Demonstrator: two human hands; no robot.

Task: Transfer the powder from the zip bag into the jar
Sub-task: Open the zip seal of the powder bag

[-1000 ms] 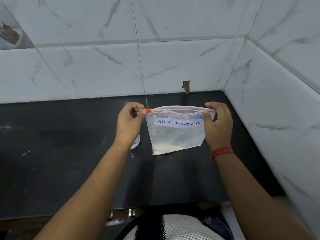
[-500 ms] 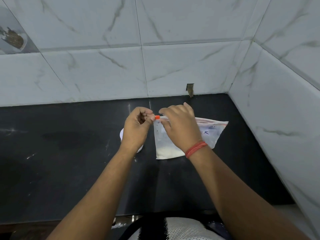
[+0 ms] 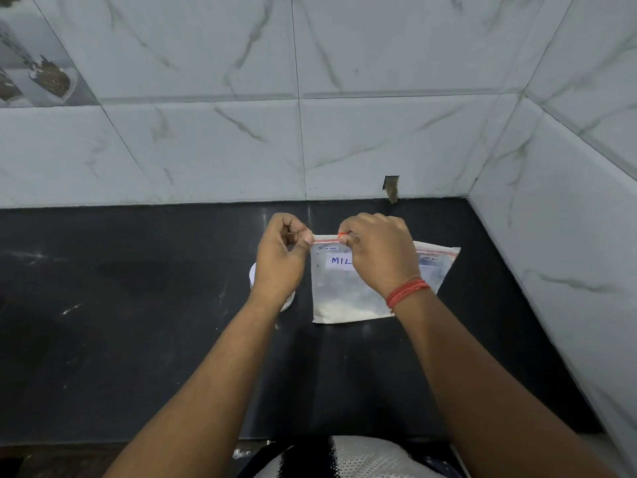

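A clear zip bag [image 3: 339, 294] with a red zip strip and a white label stands upright on the black counter, white powder settled along its bottom. My left hand [image 3: 281, 260] pinches the bag's top left corner. My right hand [image 3: 377, 253] pinches the orange slider on the zip strip, a little right of that corner, and covers most of the label. A white jar [image 3: 254, 276] stands behind my left hand, mostly hidden; only its left rim and lower edge show.
The black counter [image 3: 138, 322] runs left and toward me. Marble-patterned tiled walls [image 3: 310, 132] close the back and the right side [image 3: 568, 236], forming a corner near the bag. The counter's front edge lies just above my torso.
One second ago my hands held the bag's two top corners, stretched wide. My right hand came across to the slider at the left end and has drawn it slightly right.
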